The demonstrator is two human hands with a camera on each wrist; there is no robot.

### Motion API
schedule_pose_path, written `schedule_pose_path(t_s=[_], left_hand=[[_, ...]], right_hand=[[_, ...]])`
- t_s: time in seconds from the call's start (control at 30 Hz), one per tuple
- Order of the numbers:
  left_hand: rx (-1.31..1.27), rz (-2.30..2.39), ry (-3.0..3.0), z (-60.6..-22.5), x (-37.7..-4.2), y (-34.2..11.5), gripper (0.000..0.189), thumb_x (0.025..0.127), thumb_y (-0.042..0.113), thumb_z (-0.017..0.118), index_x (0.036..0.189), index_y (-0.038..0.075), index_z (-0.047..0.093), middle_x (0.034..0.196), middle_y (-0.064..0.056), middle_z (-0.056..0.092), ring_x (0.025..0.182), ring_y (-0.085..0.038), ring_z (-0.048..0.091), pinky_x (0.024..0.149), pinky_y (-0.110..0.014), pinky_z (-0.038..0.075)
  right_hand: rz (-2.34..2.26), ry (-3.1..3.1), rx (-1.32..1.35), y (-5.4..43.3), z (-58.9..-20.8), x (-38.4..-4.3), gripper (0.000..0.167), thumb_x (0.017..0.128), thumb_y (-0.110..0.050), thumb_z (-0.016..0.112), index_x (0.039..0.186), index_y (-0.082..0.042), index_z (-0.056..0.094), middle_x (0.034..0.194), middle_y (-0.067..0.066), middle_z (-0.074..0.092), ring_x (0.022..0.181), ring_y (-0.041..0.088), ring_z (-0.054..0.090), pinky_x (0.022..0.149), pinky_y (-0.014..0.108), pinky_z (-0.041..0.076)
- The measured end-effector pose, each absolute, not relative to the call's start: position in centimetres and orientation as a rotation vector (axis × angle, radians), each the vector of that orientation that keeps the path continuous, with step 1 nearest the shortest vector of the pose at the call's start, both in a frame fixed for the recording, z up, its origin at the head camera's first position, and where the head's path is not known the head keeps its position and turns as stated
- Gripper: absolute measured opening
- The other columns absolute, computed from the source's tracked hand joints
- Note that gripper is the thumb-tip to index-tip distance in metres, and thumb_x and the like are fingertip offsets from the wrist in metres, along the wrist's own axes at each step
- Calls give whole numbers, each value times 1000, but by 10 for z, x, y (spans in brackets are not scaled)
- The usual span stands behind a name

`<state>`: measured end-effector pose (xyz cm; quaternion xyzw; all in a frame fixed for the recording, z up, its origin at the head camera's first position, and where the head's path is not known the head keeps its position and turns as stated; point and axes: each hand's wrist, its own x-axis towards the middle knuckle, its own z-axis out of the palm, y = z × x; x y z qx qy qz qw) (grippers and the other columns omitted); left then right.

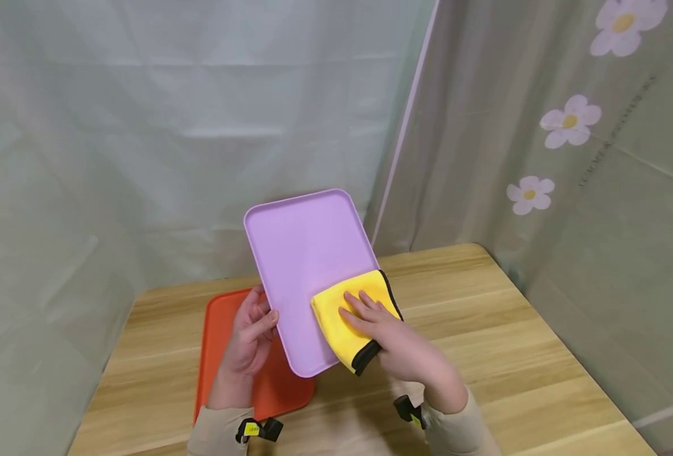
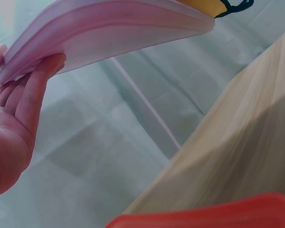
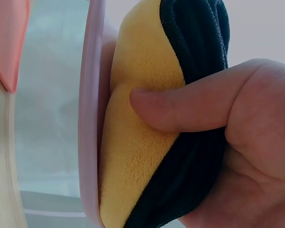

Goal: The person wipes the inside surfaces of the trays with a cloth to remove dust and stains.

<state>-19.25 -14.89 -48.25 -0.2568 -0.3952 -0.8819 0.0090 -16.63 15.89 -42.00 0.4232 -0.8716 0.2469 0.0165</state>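
Note:
A purple rectangular tray [image 1: 313, 234] is held up and tilted over the table. My left hand [image 1: 253, 332] grips its left edge, thumb on the front side and fingers behind; the left wrist view shows those fingers [image 2: 35, 90] against the tray's underside. On the tray's lower right lies a folded yellow cloth [image 1: 336, 310] with black edging. My right hand [image 1: 387, 332] presses the cloth onto the tray with its fingers spread and fairly straight. In the right wrist view the thumb [image 3: 180, 107] lies along the cloth's yellow side, and the other fingers are hidden.
An orange-red tray [image 1: 279, 386] lies on the wooden table [image 1: 513, 354], partly under the purple tray and my left arm. Pale curtains [image 1: 171, 126] hang behind the table, and a curtain with white flowers [image 1: 570, 120] runs along the right.

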Motion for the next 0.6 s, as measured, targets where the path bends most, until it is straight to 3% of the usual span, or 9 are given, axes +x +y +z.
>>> schedule_pose_path(t_s=[0.23,0.6], left_hand=[[-785,-2746,-1252,-484,-191,-151,48,103,-17,39,144,6,49,123,-9,76,102,-20,77,83,-29,63],[-725,-2768,-1287,-485,-192,-149,47,104,-17,41,144,6,49,121,-9,77,99,-19,78,80,-29,63]], right_hand=[[775,-2761,1308,160,-421,-168,86,86,24,40,165,-12,40,176,8,23,163,39,11,129,57,15],[682,-2873,1266,152,-418,-165,89,85,24,43,166,-13,39,176,5,23,162,36,12,127,55,23]])
